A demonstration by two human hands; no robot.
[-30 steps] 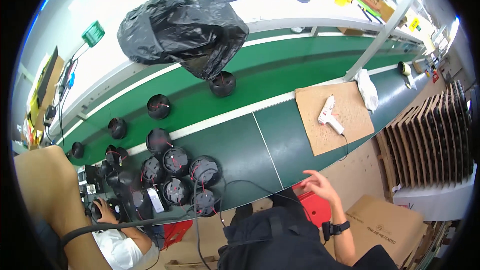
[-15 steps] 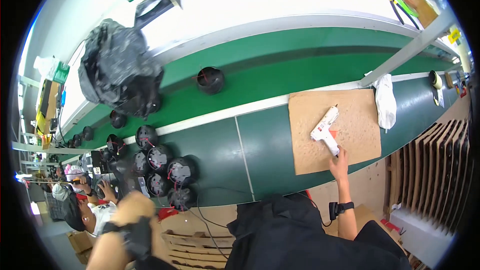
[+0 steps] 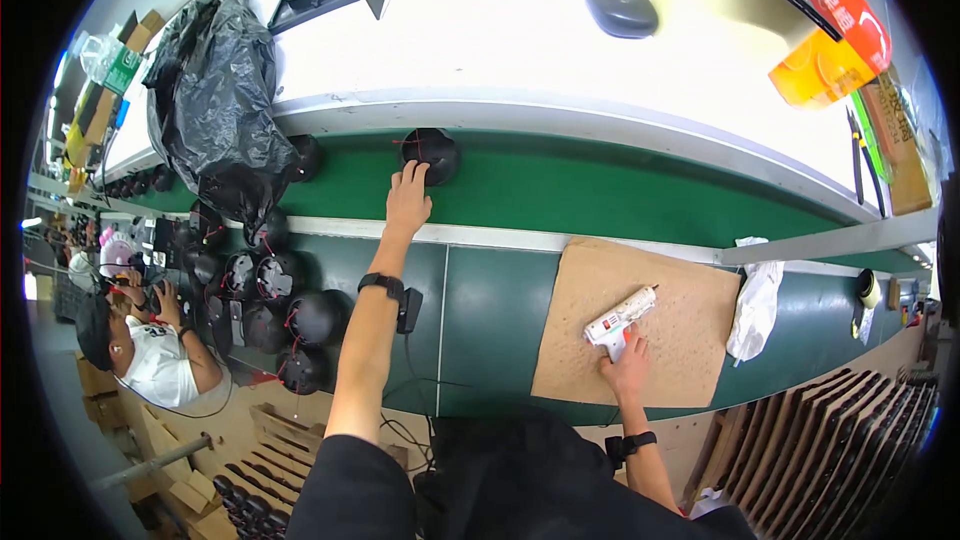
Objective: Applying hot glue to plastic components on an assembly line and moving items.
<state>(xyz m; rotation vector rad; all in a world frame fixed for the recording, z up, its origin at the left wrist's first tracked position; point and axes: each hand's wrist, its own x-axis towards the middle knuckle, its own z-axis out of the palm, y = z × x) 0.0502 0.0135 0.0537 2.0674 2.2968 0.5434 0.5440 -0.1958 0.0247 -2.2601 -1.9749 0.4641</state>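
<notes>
My left hand (image 3: pixel 408 200) reaches across to a round black shell (image 3: pixel 440 158) with red wire on the green belt. Its fingers are extended over the shell's near left edge, the thumb apart; a firm grip does not show. On the right, my right hand (image 3: pixel 626 370) is closed round the handle of a white hot glue gun (image 3: pixel 618 324). The gun lies over a brown cardboard sheet (image 3: pixel 570 365), its nozzle pointing up and right.
Several black shells with red wires (image 3: pixel 275 278) cluster on the bench's left. A black plastic bag (image 3: pixel 225 100) hangs off the white shelf (image 3: pixel 480 60). White cloth (image 3: pixel 756 310) lies right of the cardboard. A co-worker (image 3: pixel 165 360) sits far left. Slotted racks (image 3: pixel 800 440) stand lower right.
My left arm has swung from the lower left up to the shell on the belt. My right hand still holds the glue gun, now turned more level. The whole view has shifted.
</notes>
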